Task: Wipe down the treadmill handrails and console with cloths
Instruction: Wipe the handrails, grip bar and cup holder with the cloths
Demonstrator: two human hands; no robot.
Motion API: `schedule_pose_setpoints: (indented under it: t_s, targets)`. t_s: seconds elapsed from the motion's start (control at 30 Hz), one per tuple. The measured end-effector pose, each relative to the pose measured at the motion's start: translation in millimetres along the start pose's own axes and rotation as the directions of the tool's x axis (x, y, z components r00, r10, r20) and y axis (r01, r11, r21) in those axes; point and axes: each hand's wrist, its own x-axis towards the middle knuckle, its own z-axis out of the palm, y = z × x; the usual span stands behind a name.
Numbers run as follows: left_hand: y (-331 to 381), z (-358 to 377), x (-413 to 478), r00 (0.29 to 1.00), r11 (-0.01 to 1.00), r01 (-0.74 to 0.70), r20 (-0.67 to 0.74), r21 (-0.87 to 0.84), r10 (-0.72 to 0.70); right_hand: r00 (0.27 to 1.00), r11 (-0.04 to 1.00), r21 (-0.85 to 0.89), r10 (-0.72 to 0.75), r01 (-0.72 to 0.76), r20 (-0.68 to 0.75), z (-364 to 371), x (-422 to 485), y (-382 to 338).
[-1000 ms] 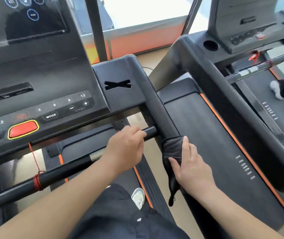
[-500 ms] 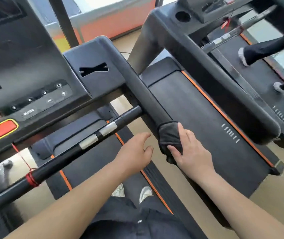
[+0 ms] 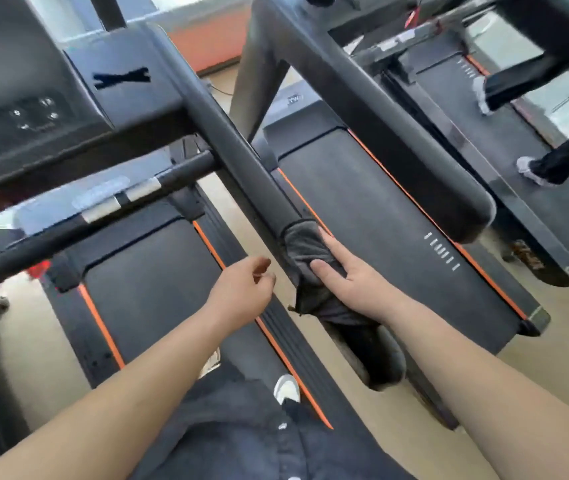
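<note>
Seen from the head camera, the right hand [image 3: 355,278] lays a flat, straight-fingered grip on the dark cloth [image 3: 304,247]. It presses the cloth against the lower end of the treadmill's handrail [image 3: 234,147]. The left hand [image 3: 241,289] hangs just beside that rail, its grip loosely curled and holding nothing, well below the console [image 3: 16,109].

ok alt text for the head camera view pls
A right hand presses a dark grey cloth onto a treadmill's black padded side handrail. The left hand hovers empty beside it, fingers loosely curled, near the black crossbar and dark button console.
</note>
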Motion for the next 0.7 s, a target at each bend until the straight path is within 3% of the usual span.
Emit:
schedule_pose_setpoints:
  t_s: [0.1,0.2,0.27,0.37,0.5,0.6,0.7]
  targets:
    - [4.1,29.7,-22.5,0.999,1.0,0.001,0.044,-0.004,-0.001,1.0,1.0,0.006,-0.008,0.008,0.019,-0.9,-59.0,41.8]
    - [8.1,51.3,-37.4,0.999,1.0,-0.004,0.054,0.002,0.004,0.999,1.0,-0.006,-0.015,0.015,0.035,-2.8,-58.3,46.6]
    - [13.8,56.6,-45.2,0.999,1.0,-0.016,0.044,-0.022,0.017,0.999,0.996,-0.091,-0.007,0.01,0.034,0.1,-35.5,33.5]
    - [20.6,55.3,-56.5,1.0,0.998,-0.027,0.013,-0.063,0.028,0.997,0.973,-0.23,0.01,-0.028,-0.08,17.6,-19.8,21.6]
    - [21.8,53.4,-62.2,1.0,0.997,0.005,-0.006,-0.077,-0.005,0.983,0.94,-0.341,-0.082,0.022,-0.163,25.6,-78.3,41.8]
    - [19.0,53.8,-60.5,1.0,0.995,0.026,-0.004,-0.097,-0.026,0.982,0.934,-0.356,-0.068,0.0,-0.178,23.9,-114.6,62.6]
    - [15.2,49.1,-58.2,0.999,0.99,0.035,-0.009,-0.136,-0.036,0.977,0.858,-0.513,-0.071,-0.042,-0.2,28.7,-112.6,57.9]
